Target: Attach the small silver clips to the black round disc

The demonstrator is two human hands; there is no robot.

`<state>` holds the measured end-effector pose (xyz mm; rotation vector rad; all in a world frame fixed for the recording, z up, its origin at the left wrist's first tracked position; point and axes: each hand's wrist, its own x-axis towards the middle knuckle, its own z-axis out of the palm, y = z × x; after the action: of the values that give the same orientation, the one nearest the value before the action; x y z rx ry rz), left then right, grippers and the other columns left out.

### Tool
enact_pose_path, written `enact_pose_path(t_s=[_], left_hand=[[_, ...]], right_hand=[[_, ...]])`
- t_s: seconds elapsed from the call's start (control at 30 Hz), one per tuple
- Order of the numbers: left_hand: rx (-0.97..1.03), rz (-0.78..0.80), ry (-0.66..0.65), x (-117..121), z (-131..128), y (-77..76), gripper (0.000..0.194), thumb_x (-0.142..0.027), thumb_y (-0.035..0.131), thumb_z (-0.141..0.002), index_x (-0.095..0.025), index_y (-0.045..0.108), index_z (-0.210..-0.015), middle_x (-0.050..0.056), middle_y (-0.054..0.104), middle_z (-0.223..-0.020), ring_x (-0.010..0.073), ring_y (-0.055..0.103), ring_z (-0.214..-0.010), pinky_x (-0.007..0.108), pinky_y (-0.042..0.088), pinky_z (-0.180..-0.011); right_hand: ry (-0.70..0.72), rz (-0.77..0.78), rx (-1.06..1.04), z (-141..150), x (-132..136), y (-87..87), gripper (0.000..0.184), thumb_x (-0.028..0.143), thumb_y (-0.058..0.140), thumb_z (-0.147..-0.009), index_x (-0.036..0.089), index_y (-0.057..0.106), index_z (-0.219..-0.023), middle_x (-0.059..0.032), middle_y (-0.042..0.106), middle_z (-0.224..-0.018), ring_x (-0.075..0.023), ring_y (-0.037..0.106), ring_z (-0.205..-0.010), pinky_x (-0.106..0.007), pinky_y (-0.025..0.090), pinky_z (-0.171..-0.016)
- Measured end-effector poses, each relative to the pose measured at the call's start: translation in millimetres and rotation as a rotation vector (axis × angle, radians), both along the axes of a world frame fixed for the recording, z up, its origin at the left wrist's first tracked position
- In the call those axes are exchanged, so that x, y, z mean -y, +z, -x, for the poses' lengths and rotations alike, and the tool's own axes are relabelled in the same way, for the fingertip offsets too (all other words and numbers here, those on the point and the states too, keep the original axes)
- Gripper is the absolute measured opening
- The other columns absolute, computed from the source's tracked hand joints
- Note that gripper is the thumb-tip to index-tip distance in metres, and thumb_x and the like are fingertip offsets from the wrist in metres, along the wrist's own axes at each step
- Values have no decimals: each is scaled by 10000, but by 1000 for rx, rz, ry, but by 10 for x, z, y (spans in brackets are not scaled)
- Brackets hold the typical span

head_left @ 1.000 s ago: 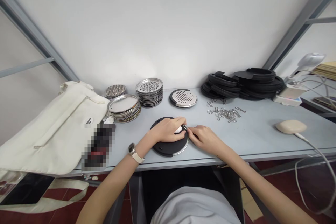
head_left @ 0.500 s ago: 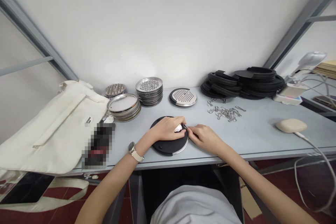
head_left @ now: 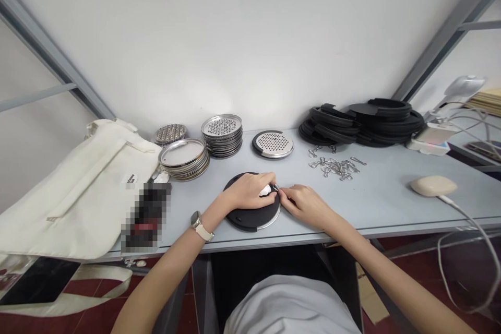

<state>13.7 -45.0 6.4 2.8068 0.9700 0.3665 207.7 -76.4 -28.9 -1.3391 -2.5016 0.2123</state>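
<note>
My left hand (head_left: 250, 191) lies over a round black disc (head_left: 245, 217) with a silver rim showing at its lower right. Its fingers are curled at the disc's upper right edge, around a small white wad (head_left: 265, 191) that I cannot identify. My right hand (head_left: 303, 202) has its fingers pinched at the same edge, on a small shiny metal clip (head_left: 276, 188), partly hidden by the fingertips. Behind the disc lies a round grater (head_left: 274, 144) with a black edge piece. Loose metal wire clips (head_left: 336, 168) are scattered to the right.
Stacked grater plates (head_left: 222, 135) and plain-topped metal discs (head_left: 183, 159) stand at back left. Black rings (head_left: 329, 125) are piled at back right. A cream bag (head_left: 82, 193) lies left, a corded beige device (head_left: 433, 187) right. The table's front edge (head_left: 297, 237) is close.
Almost nothing differs. Both hands stay at the disc's upper right edge, and the view has shifted very slightly.
</note>
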Motion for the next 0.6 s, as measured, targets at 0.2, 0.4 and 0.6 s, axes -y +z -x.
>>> enact_pose_path(t_s=[0.2,0.4,0.6], left_hand=[[-1,6,2,2,-3,8,173,-328,465,-850,-197,451,-963,27,634,-925,180,617,-788,267,426,-670],[1,7,0,0,-3,0,175,-330,472,-850,-197,446,-960,27,636,-936,181,618,-797,263,423,-673],[7,-14,-16,-7,0,-3,167,-322,466,-853,-194,444,-957,18,637,-930,176,615,-775,262,415,-651]], right_hand=[[-8,0,4,-6,-5,-12,385,283,287,-941,183,549,-678,-29,609,-632,-124,502,-567,-255,248,-576],[-7,-4,5,-4,-8,-15,383,289,286,-941,183,535,-670,-28,602,-626,-120,489,-559,-253,240,-572],[-6,-9,5,-3,-7,-20,386,295,291,-938,184,530,-656,-25,590,-608,-117,471,-547,-255,231,-568]])
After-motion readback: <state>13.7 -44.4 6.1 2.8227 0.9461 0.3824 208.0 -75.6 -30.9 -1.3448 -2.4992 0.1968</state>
